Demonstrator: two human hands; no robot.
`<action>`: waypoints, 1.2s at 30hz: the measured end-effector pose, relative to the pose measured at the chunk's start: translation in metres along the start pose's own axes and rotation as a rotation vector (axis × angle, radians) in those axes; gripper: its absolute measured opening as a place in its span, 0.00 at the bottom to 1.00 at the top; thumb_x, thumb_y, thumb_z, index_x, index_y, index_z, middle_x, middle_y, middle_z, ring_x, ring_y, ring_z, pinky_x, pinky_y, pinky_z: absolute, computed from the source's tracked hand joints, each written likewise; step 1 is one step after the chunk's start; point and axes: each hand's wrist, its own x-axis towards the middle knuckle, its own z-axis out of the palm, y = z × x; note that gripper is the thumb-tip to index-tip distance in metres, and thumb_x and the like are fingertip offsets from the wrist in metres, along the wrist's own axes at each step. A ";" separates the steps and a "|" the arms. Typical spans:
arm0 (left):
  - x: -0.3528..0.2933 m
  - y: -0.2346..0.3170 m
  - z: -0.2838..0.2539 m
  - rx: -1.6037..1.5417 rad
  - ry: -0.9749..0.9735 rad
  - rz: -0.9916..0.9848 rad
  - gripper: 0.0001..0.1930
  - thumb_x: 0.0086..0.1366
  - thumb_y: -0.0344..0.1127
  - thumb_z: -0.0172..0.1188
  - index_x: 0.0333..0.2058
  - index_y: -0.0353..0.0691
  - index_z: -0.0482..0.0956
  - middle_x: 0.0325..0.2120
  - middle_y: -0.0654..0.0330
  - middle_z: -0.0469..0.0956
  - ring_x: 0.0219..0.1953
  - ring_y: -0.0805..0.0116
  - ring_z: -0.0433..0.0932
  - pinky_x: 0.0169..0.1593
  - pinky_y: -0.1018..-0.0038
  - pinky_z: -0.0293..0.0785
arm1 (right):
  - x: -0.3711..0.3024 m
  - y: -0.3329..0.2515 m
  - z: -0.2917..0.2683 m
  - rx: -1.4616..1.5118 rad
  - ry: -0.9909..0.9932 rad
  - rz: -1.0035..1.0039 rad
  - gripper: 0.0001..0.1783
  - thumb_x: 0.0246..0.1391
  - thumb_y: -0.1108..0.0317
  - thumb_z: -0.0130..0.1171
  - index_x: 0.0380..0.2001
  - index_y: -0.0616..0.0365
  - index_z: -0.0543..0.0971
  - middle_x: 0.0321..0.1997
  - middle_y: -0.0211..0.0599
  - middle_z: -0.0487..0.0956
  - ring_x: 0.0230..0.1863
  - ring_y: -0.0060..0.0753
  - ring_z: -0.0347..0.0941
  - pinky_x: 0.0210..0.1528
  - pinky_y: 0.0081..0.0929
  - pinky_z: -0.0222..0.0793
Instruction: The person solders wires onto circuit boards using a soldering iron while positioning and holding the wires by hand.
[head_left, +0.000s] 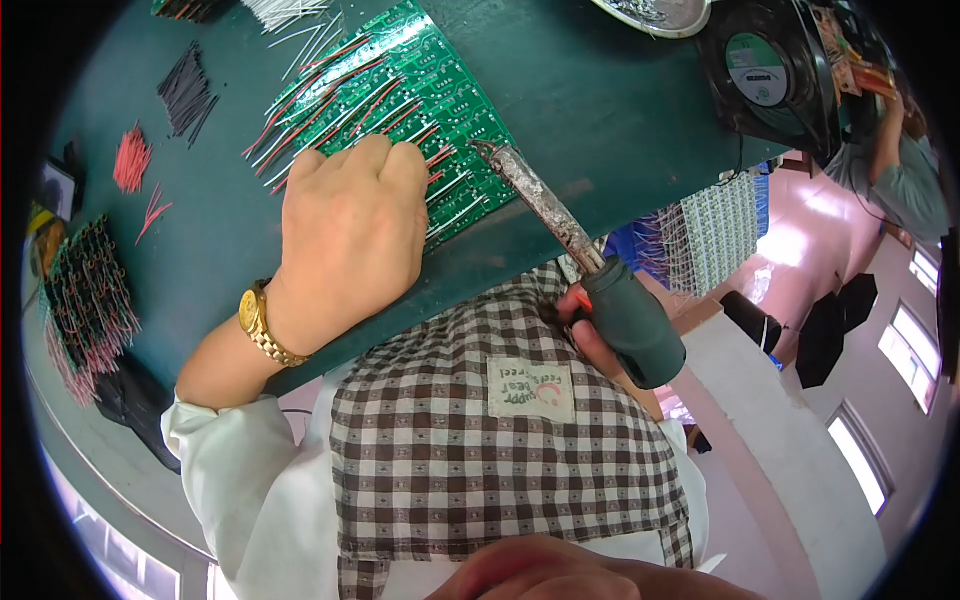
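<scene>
A green circuit board [470, 105] lies on the dark green table, with rows of red, white and black wires [335, 100] standing off it. My left hand [355, 220] is closed over the board's near left part. Its fingers curl down and away from view, so whatever they pinch is hidden. My right hand [597, 350] grips a soldering iron [545, 205] by its dark green handle, partly behind that handle. The iron's worn metal barrel slants up and left, its tip near the board's right edge; I cannot tell whether it touches.
Loose black wires [187, 93], red wires [132, 160] and white wires [285, 12] lie on the table. Wired boards [90, 300] are stacked at far left, more boards [715, 235] at right. A black fan [770, 75] stands beside a dish [655, 12]. Another person's arm [888, 140] shows at right.
</scene>
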 end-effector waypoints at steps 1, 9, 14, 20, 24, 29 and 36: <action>0.000 0.000 0.000 0.004 -0.002 0.000 0.05 0.51 0.29 0.56 0.24 0.41 0.67 0.19 0.58 0.67 0.22 0.61 0.70 0.30 0.65 0.57 | 0.000 0.000 0.001 -0.067 0.047 -0.100 0.21 0.36 0.66 0.68 0.40 0.50 0.80 0.31 0.30 0.81 0.32 0.34 0.79 0.36 0.27 0.74; -0.005 -0.002 0.002 -0.014 0.030 0.011 0.05 0.51 0.28 0.55 0.23 0.41 0.67 0.19 0.59 0.66 0.22 0.62 0.69 0.29 0.66 0.56 | -0.003 -0.011 -0.002 -0.001 -0.021 -0.013 0.20 0.39 0.66 0.66 0.40 0.50 0.79 0.34 0.29 0.81 0.34 0.34 0.78 0.37 0.28 0.73; -0.003 -0.007 0.003 -0.039 0.037 0.015 0.05 0.50 0.28 0.55 0.23 0.40 0.66 0.19 0.59 0.65 0.21 0.62 0.69 0.29 0.67 0.56 | 0.006 -0.024 -0.011 0.046 -0.181 0.320 0.20 0.40 0.65 0.66 0.41 0.51 0.79 0.35 0.29 0.81 0.35 0.34 0.77 0.37 0.28 0.74; -0.006 -0.005 0.005 -0.014 0.054 0.019 0.05 0.49 0.28 0.55 0.23 0.41 0.66 0.18 0.60 0.65 0.20 0.63 0.68 0.29 0.67 0.55 | 0.000 -0.014 -0.003 -0.071 0.012 -0.195 0.10 0.52 0.76 0.56 0.39 0.56 0.75 0.35 0.33 0.75 0.34 0.22 0.72 0.37 0.18 0.67; -0.005 -0.005 0.008 -0.005 0.077 0.028 0.05 0.48 0.29 0.54 0.23 0.41 0.66 0.18 0.60 0.65 0.20 0.63 0.68 0.28 0.67 0.55 | -0.004 -0.011 0.000 0.034 0.008 -0.127 0.15 0.50 0.78 0.57 0.42 0.56 0.72 0.39 0.37 0.76 0.38 0.28 0.73 0.42 0.23 0.68; -0.004 -0.003 0.008 0.005 0.081 0.026 0.05 0.48 0.29 0.54 0.22 0.41 0.66 0.18 0.60 0.65 0.20 0.63 0.68 0.28 0.67 0.55 | -0.004 -0.018 -0.004 0.141 -0.051 -0.021 0.17 0.47 0.83 0.55 0.41 0.57 0.69 0.39 0.38 0.76 0.40 0.28 0.73 0.45 0.24 0.68; -0.005 -0.002 0.007 0.035 0.067 0.006 0.05 0.48 0.29 0.54 0.22 0.42 0.66 0.18 0.60 0.65 0.20 0.63 0.68 0.28 0.66 0.55 | -0.005 -0.012 -0.005 0.052 -0.045 -0.011 0.19 0.47 0.83 0.54 0.45 0.59 0.69 0.37 0.37 0.77 0.37 0.23 0.73 0.44 0.21 0.68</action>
